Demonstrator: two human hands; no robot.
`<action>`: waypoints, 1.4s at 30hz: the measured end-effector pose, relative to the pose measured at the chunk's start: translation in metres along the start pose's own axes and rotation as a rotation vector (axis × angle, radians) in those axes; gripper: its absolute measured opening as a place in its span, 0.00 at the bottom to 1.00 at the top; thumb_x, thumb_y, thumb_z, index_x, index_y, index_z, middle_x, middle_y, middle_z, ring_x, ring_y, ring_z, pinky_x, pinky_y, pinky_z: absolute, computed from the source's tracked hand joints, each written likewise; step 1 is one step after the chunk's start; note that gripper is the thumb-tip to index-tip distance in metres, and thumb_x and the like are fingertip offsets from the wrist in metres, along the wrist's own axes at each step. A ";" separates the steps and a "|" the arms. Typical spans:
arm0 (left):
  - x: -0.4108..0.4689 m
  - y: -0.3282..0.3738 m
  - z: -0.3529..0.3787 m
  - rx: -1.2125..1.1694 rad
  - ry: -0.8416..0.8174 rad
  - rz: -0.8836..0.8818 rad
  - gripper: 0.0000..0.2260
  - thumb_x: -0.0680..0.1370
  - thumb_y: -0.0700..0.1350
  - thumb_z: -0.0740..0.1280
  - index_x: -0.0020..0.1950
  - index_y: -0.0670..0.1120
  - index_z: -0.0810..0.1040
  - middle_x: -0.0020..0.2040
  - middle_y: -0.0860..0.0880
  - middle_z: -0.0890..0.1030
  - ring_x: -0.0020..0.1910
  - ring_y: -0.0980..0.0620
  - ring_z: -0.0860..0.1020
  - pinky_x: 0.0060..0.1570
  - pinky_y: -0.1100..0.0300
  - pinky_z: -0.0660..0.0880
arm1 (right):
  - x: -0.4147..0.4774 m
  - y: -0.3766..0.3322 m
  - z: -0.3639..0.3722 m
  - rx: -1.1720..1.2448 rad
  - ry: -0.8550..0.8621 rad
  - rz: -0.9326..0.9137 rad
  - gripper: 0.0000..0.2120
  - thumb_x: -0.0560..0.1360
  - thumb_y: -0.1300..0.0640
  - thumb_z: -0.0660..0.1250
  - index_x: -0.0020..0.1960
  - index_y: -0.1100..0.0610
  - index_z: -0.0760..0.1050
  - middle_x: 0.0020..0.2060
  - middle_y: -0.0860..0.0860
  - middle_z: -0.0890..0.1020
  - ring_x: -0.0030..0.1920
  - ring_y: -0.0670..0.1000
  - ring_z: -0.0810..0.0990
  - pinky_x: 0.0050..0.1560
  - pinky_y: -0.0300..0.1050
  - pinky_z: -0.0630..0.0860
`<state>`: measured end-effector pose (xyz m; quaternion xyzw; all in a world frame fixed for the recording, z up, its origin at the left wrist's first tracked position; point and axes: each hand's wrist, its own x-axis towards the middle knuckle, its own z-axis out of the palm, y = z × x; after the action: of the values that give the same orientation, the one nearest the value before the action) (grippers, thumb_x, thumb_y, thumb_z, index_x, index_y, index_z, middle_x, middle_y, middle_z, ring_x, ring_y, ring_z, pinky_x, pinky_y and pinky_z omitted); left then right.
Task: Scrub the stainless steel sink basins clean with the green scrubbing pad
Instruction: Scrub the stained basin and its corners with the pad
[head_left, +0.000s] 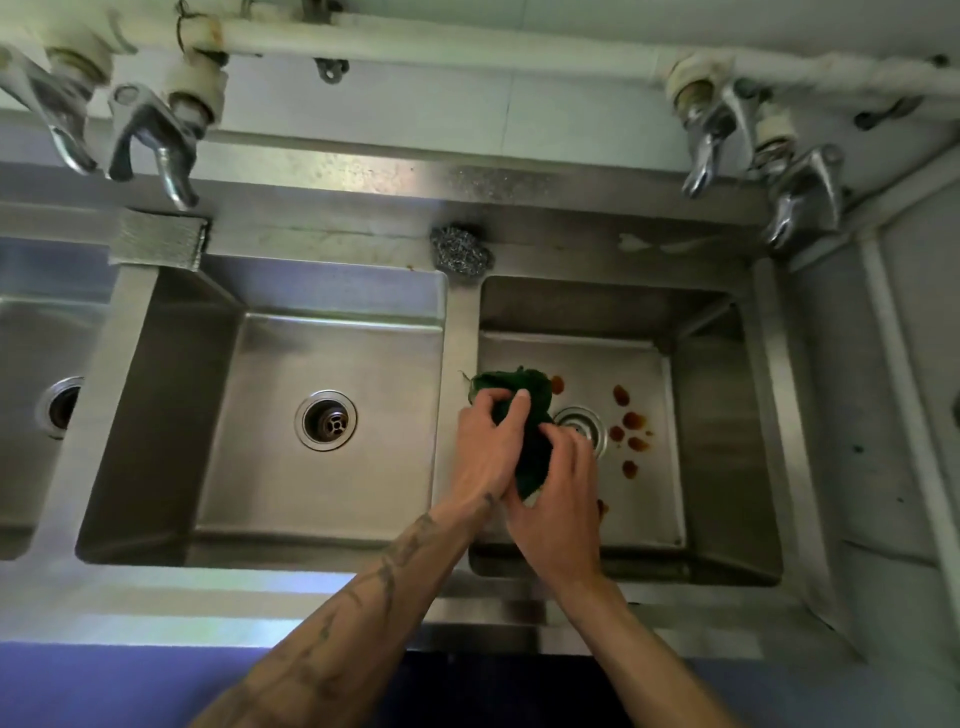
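Observation:
A dark green scrubbing pad (524, 415) is held over the left side of the right basin (722, 415). My left hand (491, 447) grips its upper part, fingers curled over it. Lower down, my right hand (558, 499) pinches the pad's near end. Several reddish-brown stains (631, 421) dot the right basin's floor, to the right of its drain (584, 423), which my right hand partly hides. The middle basin (260, 415) has a shiny floor and an open drain (326, 420). A third basin (31, 364) shows at the far left edge.
A steel wool ball (461, 249) sits on the back ledge between the basins. A grey folded cloth (158, 239) lies on the ledge at back left. Two taps (156, 140) hang at upper left and two taps (753, 156) at upper right under a white pipe (415, 47).

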<state>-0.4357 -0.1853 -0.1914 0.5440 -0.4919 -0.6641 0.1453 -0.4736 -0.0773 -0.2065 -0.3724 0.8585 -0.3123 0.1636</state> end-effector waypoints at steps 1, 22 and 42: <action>0.000 -0.002 0.005 0.015 -0.014 -0.004 0.17 0.86 0.56 0.65 0.70 0.49 0.76 0.66 0.44 0.78 0.63 0.46 0.80 0.66 0.45 0.80 | 0.002 0.004 0.000 0.021 0.007 0.027 0.37 0.71 0.41 0.77 0.73 0.54 0.66 0.69 0.49 0.69 0.65 0.46 0.72 0.64 0.39 0.73; 0.074 -0.017 -0.010 0.875 0.381 0.460 0.14 0.84 0.44 0.69 0.69 0.41 0.79 0.66 0.41 0.77 0.64 0.41 0.76 0.65 0.45 0.73 | 0.184 0.147 0.024 0.007 -0.003 0.127 0.23 0.75 0.56 0.76 0.66 0.53 0.70 0.63 0.51 0.77 0.63 0.52 0.78 0.57 0.41 0.72; 0.095 -0.064 -0.011 1.106 0.412 0.563 0.22 0.86 0.48 0.62 0.78 0.39 0.72 0.77 0.38 0.71 0.76 0.37 0.68 0.75 0.41 0.70 | 0.220 0.226 0.171 -0.380 -0.054 -0.197 0.25 0.84 0.41 0.61 0.73 0.57 0.72 0.71 0.58 0.71 0.69 0.59 0.69 0.71 0.58 0.71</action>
<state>-0.4389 -0.2292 -0.2978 0.5049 -0.8468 -0.1315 0.1037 -0.6549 -0.1919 -0.4944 -0.4870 0.8567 -0.1491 0.0821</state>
